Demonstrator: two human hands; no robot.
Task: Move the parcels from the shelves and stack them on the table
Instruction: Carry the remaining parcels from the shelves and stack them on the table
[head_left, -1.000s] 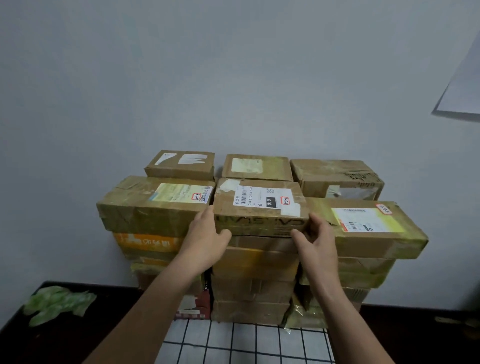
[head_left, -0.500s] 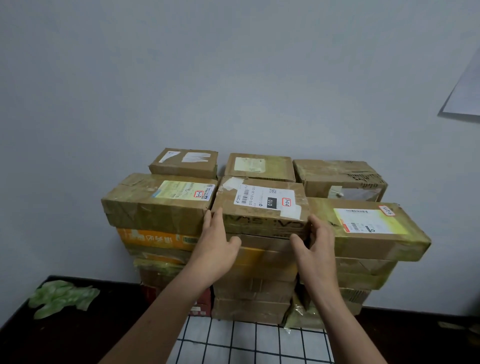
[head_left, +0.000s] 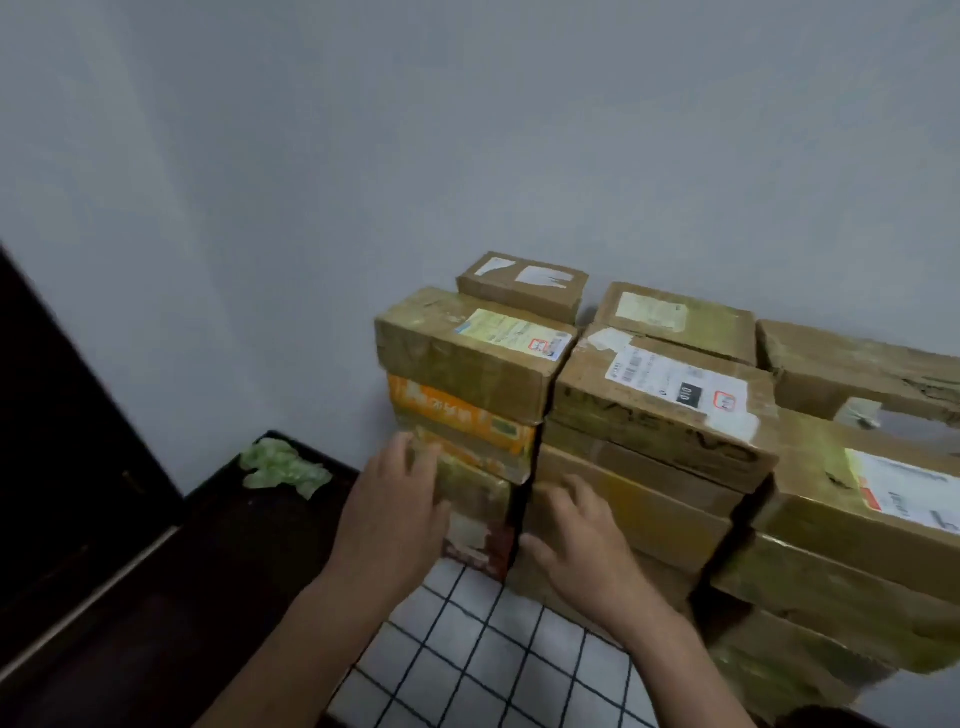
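The parcels (head_left: 660, 400) stand stacked in tight columns on the table (head_left: 223, 561), backed against the wall (head_left: 467, 130), and both hands sit low on their near faces. The left hand (head_left: 395, 514) lies with fingers fairly straight and spread against the near left corner of the left column, over the red-printed box (head_left: 480, 525) just under the orange box (head_left: 457, 415); it holds nothing. The right hand (head_left: 582, 540), loosely spread and also holding nothing, rests on the front of the brown box (head_left: 639, 499) low in the middle column, with its thumb beside the dark narrow gap between the two columns. Motion blur hides the exact fingertip contact. Above the hands the top boxes overhang slightly, their edges uneven. Beyond the right hand more columns crowd to the frame edge. Under both wrists lies a white grid mat (head_left: 467, 654). Outward of the left hand the dark tabletop stretches to crumpled green plastic (head_left: 283, 465) by the wall.
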